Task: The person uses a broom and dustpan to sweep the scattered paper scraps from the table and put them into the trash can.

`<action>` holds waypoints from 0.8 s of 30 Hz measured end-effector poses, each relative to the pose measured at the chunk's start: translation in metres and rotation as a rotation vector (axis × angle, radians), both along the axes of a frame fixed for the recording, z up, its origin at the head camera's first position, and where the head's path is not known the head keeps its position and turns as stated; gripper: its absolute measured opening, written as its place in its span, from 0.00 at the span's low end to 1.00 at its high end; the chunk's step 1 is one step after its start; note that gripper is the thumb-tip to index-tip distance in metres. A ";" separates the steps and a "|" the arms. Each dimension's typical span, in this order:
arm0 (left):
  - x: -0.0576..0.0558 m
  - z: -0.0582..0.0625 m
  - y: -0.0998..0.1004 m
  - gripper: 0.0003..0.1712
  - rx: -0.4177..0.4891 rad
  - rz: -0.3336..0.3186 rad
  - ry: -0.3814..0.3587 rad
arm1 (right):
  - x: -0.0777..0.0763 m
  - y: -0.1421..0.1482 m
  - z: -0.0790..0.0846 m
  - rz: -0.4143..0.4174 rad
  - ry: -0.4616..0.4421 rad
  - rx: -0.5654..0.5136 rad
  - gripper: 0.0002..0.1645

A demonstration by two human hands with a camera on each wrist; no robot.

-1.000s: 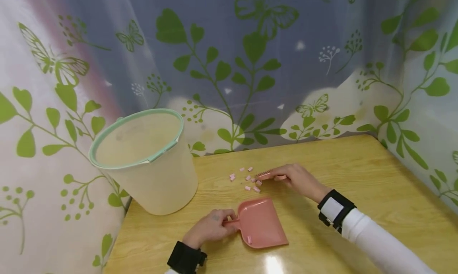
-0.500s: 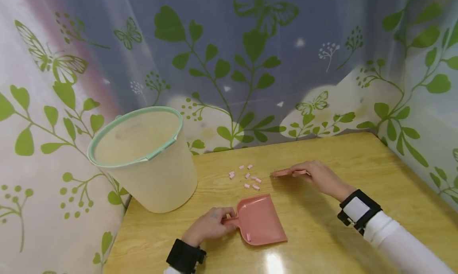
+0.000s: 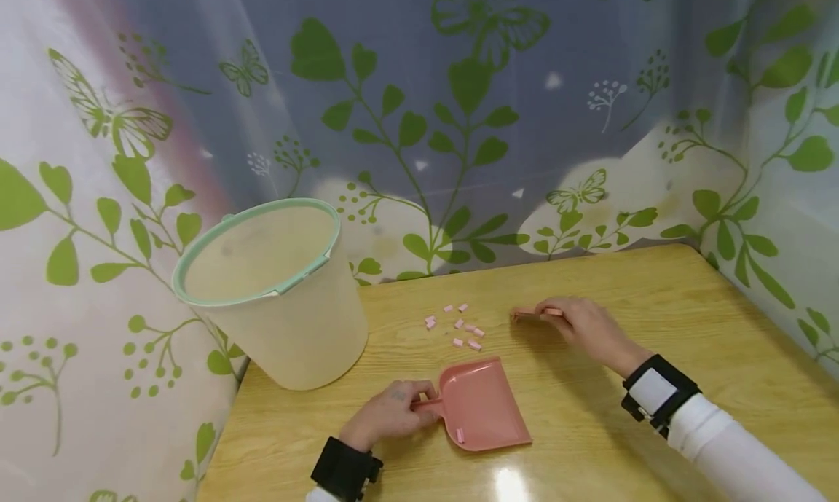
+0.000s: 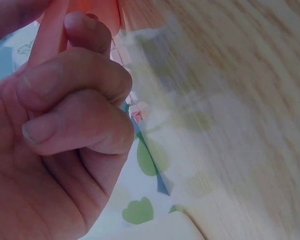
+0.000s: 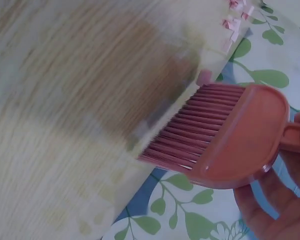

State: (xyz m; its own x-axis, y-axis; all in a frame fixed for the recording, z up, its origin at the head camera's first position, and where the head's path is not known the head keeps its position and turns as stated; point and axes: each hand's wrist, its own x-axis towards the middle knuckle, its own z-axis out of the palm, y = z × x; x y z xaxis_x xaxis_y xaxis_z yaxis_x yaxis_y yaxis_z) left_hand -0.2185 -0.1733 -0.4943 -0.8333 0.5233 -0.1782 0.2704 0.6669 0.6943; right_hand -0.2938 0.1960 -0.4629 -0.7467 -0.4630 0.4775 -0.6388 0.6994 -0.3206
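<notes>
My left hand (image 3: 390,414) grips the handle of a pink dustpan (image 3: 485,407), which lies on the table with its wide edge toward the right. One small pink piece (image 3: 460,436) is in the pan near its left wall. Several similar pink pieces (image 3: 475,345) are scattered just beyond the pan. To the right of them, my right hand (image 3: 590,331) holds a small pink hand brush (image 5: 245,140) by its handle. In the right wrist view the bristles point left, apart from the scattered pieces. Curled fingers (image 4: 80,100) around the pink handle show in the left wrist view.
A translucent cream bucket (image 3: 308,334) with a mint-green rim stands at the table's left back. Behind the wooden table (image 3: 629,291) hangs a curtain (image 3: 393,65) printed with leaves and butterflies. Light reflects off the tabletop near the front.
My right hand has drawn the brush rightward, away from the scattered pieces. The dustpan and my left hand stay in place, and the loose pieces look nearly unmoved.
</notes>
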 end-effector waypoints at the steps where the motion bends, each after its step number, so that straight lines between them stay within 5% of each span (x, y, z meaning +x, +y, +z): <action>1: 0.000 0.000 -0.001 0.09 -0.001 0.003 0.001 | -0.001 0.000 0.001 -0.013 0.010 -0.005 0.07; 9: -0.003 0.003 -0.001 0.09 -0.007 0.005 0.002 | -0.019 -0.008 -0.002 -0.024 0.117 -0.021 0.04; 15: -0.003 -0.002 0.003 0.08 0.010 -0.014 0.015 | -0.029 -0.011 -0.011 0.045 0.068 0.005 0.10; 24: 0.003 -0.002 0.000 0.08 -0.005 0.010 0.004 | 0.008 -0.011 0.006 0.105 -0.046 0.080 0.06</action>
State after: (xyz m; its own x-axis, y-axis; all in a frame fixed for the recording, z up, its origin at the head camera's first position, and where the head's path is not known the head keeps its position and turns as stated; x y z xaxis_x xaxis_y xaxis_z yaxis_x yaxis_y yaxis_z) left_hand -0.2159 -0.1735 -0.4960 -0.8394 0.5138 -0.1770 0.2665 0.6731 0.6898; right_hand -0.2854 0.1851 -0.4571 -0.7122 -0.5752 0.4025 -0.6959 0.6538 -0.2970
